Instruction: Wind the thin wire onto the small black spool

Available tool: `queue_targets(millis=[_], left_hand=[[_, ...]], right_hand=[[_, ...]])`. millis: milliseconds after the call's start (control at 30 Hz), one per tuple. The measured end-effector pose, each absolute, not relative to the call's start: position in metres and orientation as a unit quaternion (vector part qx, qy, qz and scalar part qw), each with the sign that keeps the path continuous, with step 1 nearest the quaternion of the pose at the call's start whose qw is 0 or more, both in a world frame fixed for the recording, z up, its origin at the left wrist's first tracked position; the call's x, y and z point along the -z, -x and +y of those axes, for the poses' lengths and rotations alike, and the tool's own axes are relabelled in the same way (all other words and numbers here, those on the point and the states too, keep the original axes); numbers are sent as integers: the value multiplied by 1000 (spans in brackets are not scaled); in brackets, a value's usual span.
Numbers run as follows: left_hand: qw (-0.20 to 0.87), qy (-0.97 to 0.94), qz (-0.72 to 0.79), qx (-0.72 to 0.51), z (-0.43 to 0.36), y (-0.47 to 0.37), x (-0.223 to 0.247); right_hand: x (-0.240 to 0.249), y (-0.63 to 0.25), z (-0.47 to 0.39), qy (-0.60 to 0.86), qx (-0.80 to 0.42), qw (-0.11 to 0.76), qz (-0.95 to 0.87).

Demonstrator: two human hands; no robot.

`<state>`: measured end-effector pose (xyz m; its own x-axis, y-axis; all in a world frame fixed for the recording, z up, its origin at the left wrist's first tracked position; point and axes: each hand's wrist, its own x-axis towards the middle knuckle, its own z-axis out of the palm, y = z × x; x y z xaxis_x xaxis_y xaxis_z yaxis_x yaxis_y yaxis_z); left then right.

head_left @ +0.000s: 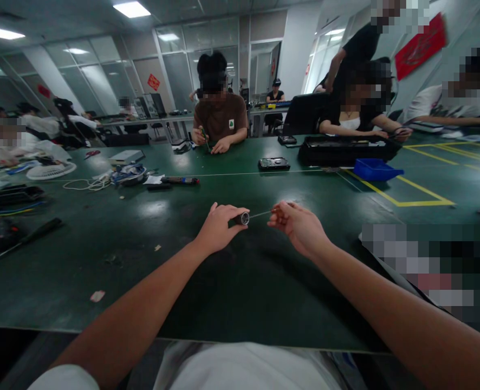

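Observation:
Over the green tabletop (240, 281), my left hand (218, 228) pinches a small dark cylindrical part (244, 218) between thumb and fingers. The part's round, metallic-looking end faces right and toward me. From my right hand (299, 227), whose fingers are closed, a thin metal rod (261, 215) extends left to the cylinder's end. Whether its tip touches or enters the cylinder I cannot make out. My right fingers hide the other end of the rod, so any handle on it cannot be seen. Both hands are raised a little above the table.
Ahead lie a dark rectangular device (273, 163), a blue scoop-like tray (376, 169) and a long black casing (348, 150). Cables (128, 174) and a screwdriver-like tool (181, 181) are at left. A co-worker (220, 116) sits opposite, holding a screwdriver (204, 136).

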<state>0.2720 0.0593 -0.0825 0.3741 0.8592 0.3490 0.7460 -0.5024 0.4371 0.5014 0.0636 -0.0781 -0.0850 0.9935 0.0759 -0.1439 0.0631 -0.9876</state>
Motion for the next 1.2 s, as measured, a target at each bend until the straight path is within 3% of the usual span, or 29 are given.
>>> queue_targets(millis=[300, 667, 1000, 1200], left_hand=[[135, -815, 510, -237, 64, -268, 87], [110, -833, 494, -224, 62, -271, 89], [97, -838, 497, -201, 64, -270, 91], [99, -831, 508, -202, 66, -268, 93]], right_hand=[[81, -500, 64, 434, -525, 545, -488], [80, -499, 58, 434, -414, 524, -605], [70, -502, 52, 490, -273, 452, -694], [71, -503, 51, 492, -274, 470, -680]])
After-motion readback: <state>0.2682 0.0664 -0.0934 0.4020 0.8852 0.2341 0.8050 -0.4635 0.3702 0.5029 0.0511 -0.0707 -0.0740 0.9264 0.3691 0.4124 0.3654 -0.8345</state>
